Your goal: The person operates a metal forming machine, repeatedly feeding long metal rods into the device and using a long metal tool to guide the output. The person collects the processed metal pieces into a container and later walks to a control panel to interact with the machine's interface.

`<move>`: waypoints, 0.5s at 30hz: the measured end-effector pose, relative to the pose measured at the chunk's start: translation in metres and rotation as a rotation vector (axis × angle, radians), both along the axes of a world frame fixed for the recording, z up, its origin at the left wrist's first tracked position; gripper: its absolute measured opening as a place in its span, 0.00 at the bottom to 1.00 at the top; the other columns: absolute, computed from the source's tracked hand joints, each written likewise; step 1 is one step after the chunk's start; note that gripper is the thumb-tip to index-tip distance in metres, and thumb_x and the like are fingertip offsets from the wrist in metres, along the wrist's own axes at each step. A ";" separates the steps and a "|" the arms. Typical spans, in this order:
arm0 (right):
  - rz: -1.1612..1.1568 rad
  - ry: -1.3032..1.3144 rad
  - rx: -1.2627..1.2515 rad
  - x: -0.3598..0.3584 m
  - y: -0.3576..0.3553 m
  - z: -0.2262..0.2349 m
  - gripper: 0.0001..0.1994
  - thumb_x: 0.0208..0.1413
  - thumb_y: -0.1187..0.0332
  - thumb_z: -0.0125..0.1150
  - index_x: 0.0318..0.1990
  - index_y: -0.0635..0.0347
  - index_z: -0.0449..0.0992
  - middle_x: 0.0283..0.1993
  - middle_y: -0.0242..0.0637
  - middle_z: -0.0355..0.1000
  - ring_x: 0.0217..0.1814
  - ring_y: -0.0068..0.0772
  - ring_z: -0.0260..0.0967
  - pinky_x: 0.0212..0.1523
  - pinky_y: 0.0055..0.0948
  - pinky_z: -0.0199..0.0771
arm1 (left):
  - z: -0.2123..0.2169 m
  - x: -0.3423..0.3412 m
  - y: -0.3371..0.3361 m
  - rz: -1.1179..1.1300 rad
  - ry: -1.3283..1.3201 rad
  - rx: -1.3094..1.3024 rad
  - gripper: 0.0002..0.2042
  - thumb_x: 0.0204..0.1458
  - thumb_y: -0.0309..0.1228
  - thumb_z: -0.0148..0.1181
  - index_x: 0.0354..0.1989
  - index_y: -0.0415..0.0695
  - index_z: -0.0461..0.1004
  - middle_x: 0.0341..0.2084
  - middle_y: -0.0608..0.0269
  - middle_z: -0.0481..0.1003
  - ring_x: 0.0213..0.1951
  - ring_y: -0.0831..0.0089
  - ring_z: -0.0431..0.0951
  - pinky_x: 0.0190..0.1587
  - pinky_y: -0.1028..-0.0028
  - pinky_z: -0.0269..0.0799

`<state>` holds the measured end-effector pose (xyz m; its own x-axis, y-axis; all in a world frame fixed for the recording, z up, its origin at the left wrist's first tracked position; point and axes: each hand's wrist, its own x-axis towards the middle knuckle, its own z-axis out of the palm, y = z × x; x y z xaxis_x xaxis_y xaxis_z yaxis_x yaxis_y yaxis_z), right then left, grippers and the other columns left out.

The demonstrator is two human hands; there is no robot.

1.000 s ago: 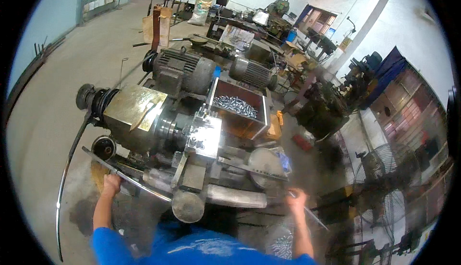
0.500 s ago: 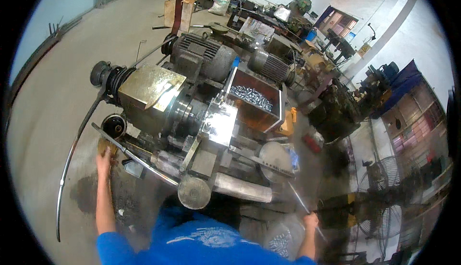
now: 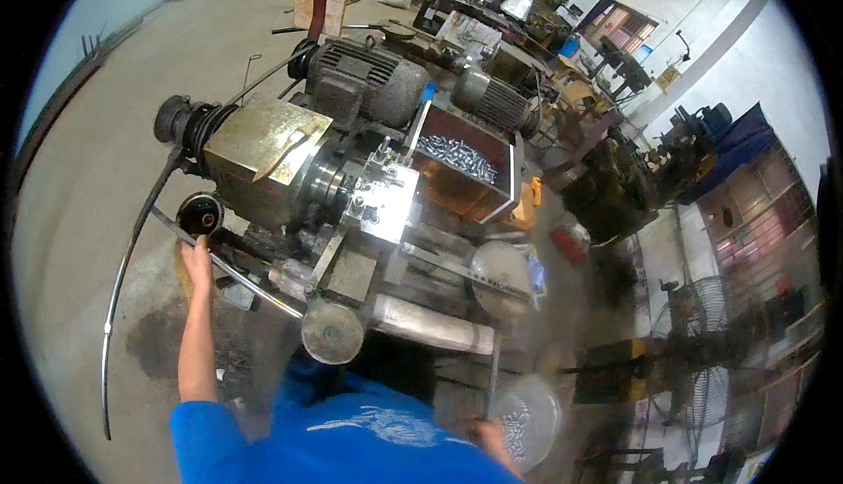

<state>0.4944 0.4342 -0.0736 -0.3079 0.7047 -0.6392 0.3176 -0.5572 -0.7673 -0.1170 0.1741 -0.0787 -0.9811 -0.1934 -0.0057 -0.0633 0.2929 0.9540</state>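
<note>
My left hand point(image 3: 197, 266) is up against a long metal lever point(image 3: 241, 280) that slants across the front left of a lathe-like machine point(image 3: 263, 146); its fingers look closed round the bar. A brownish piece point(image 3: 183, 266), too unclear to name, shows beside that hand. Low at the right, my right hand point(image 3: 492, 436) grips the lower end of a thin metal rod point(image 3: 494, 370), which stands nearly upright. Next to this hand is a round, pale tray point(image 3: 546, 409) with small shiny metal parts point(image 3: 515, 431) in it. The fingers of the right hand are partly blurred.
A metal box point(image 3: 457, 199) of small shiny parts point(image 3: 457, 155) stands behind the bright tool block point(image 3: 384, 203). Two motors point(image 3: 369, 71) sit farther back. A round disc point(image 3: 334, 333) and a thick cylinder point(image 3: 435, 324) project toward me. Standing fans point(image 3: 707, 317) are at the right.
My left hand has risen from below the lever onto it. My right hand has swung left and down, bringing the rod from a slant to nearly upright. The whole view has shifted slightly.
</note>
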 end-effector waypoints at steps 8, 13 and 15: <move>0.103 0.083 0.088 -0.006 -0.013 -0.025 0.14 0.38 0.77 0.53 0.37 0.71 0.70 0.19 0.37 0.65 0.18 0.24 0.59 0.20 0.24 0.59 | -0.019 -0.009 -0.006 0.057 0.108 0.042 0.16 0.44 0.31 0.52 0.38 0.32 0.67 0.28 0.52 0.71 0.31 0.64 0.68 0.38 0.70 0.63; 0.124 -0.028 0.064 -0.025 -0.014 -0.001 0.13 0.39 0.78 0.54 0.37 0.72 0.70 0.19 0.38 0.66 0.17 0.24 0.60 0.19 0.25 0.60 | -0.005 0.001 -0.006 0.071 0.088 -0.021 0.14 0.45 0.33 0.52 0.35 0.35 0.68 0.24 0.54 0.71 0.25 0.66 0.70 0.30 0.69 0.64; 0.138 -0.053 0.037 -0.018 -0.009 -0.012 0.13 0.38 0.78 0.54 0.36 0.71 0.71 0.20 0.37 0.67 0.17 0.25 0.60 0.18 0.25 0.60 | -0.006 -0.002 -0.002 0.075 0.091 -0.050 0.13 0.45 0.34 0.51 0.34 0.37 0.69 0.21 0.56 0.71 0.22 0.67 0.70 0.26 0.69 0.65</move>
<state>0.4762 0.4254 -0.0854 -0.3697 0.6814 -0.6317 0.4296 -0.4775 -0.7665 -0.1187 0.1717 -0.0851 -0.9599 -0.2638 0.0945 -0.0002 0.3379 0.9412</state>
